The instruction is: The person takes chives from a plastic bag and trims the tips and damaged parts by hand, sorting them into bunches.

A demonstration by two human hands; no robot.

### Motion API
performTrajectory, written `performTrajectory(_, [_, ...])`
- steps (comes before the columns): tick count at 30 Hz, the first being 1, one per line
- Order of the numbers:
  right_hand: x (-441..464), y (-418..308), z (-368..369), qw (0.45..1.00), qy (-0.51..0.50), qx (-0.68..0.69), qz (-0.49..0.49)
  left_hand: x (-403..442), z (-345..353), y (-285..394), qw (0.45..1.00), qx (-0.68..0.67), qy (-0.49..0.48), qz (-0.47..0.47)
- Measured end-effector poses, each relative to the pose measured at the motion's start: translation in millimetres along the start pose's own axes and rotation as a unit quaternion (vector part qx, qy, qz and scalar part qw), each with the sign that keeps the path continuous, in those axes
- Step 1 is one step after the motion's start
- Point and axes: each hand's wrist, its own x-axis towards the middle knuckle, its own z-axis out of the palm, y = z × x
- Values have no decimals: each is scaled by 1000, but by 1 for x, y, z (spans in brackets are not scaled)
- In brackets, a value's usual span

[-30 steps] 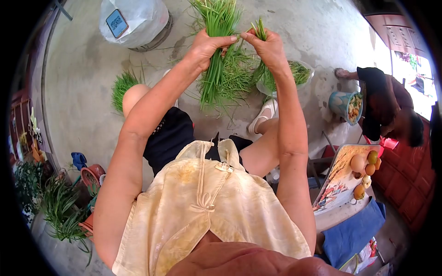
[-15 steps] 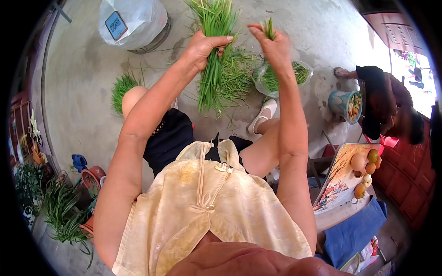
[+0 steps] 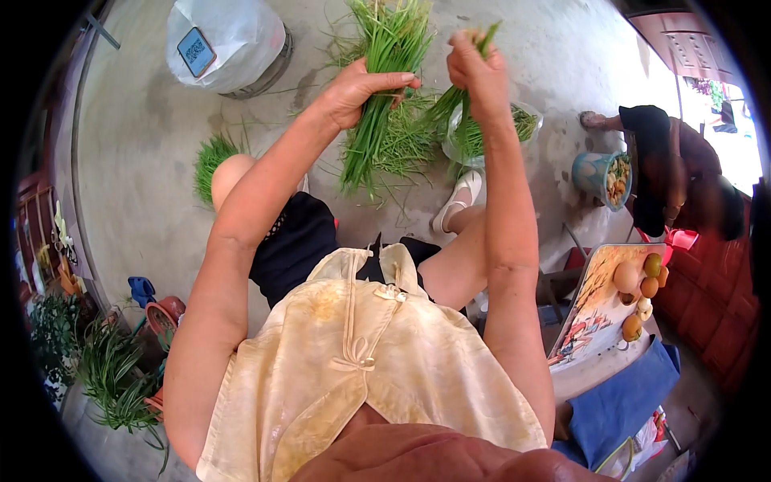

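A large bunch of long green stalks [image 3: 389, 60] is gripped in my left hand [image 3: 351, 92], its fingers wrapped round the middle. My right hand [image 3: 479, 76] is closed on a smaller bunch of green stalks [image 3: 451, 103], whose tips stick out above the fingers. The two hands are apart. Below them a loose pile of thin green stalks [image 3: 405, 145] lies on the floor. Beside it, under my right forearm, stands a clear plastic bag [image 3: 528, 136] with more greens inside. Another green bunch [image 3: 210, 165] rests by my knee.
At the upper left, a phone [image 3: 196, 51] lies on a plastic-covered container [image 3: 237, 40]. A person [image 3: 675, 153] bends near a blue bucket [image 3: 590, 175] at the right. Lower right are a patterned board [image 3: 598, 297] with round items and a blue cloth [image 3: 622, 398]; potted plants [image 3: 116, 369] stand lower left.
My right hand has moved away from my left hand, to the right, with the smaller bunch. The large bunch in my left hand has shifted slightly right.
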Motion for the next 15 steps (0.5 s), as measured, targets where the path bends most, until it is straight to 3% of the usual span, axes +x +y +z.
performTrajectory(1, [0,4,6,994,34,-100,1,-1,2,1,1000,-2,-1,-1])
performTrajectory(4, [2,11,10,990,58,-128,-24,1,5,1,1000,-12,-6,-8])
performTrajectory(5, [5,10,12,988,112,-101,-30,2,3,-1,1000,-18,-7,-13])
performTrajectory(12, [6,15,2,979,177,-92,34,-2,0,2,999,-10,-35,-14])
performTrajectory(15, [7,6,-3,985,118,45,118,-3,0,3,998,9,-60,-7])
